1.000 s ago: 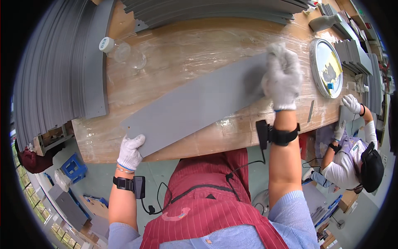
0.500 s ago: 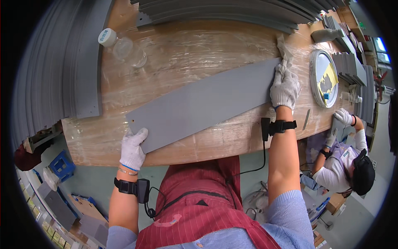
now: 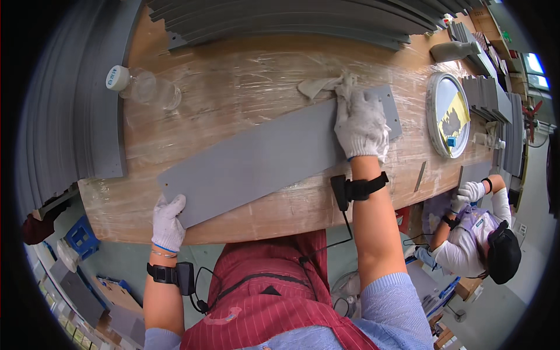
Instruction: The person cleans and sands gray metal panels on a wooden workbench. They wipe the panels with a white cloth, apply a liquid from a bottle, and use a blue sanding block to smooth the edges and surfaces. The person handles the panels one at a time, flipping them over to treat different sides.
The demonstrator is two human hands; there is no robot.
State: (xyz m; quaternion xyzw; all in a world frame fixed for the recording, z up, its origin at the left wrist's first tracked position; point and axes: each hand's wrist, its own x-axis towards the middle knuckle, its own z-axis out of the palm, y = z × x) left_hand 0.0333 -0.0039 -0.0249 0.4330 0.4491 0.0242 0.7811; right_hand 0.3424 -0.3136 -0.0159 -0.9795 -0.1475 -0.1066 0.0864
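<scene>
A long flat grey board point(image 3: 256, 151) lies slantwise on the film-covered table, its right end farther from me. My left hand point(image 3: 168, 221), in a white knit glove, grips the board's near left corner, thumb on top. Over the far edge towards the right end is my right hand point(image 3: 363, 122), gloved too. Its fingers are closed on a pale crumpled rag point(image 3: 321, 86), part of which trails off to the left. Small holes show near the board's two ends.
Stacks of grey boards stand at the left point(image 3: 76, 105) and along the back point(image 3: 280, 23). A clear plastic bottle point(image 3: 143, 86) lies at the left. To the right are a round lid point(image 3: 433, 116), a thin metal strip point(image 3: 420, 176) and a co-worker point(image 3: 475, 233) handling another grey board.
My right hand has moved left along the board's far edge with the rag, uncovering the right end. In the picture, the board and my left hand sit slightly farther left and lower.
</scene>
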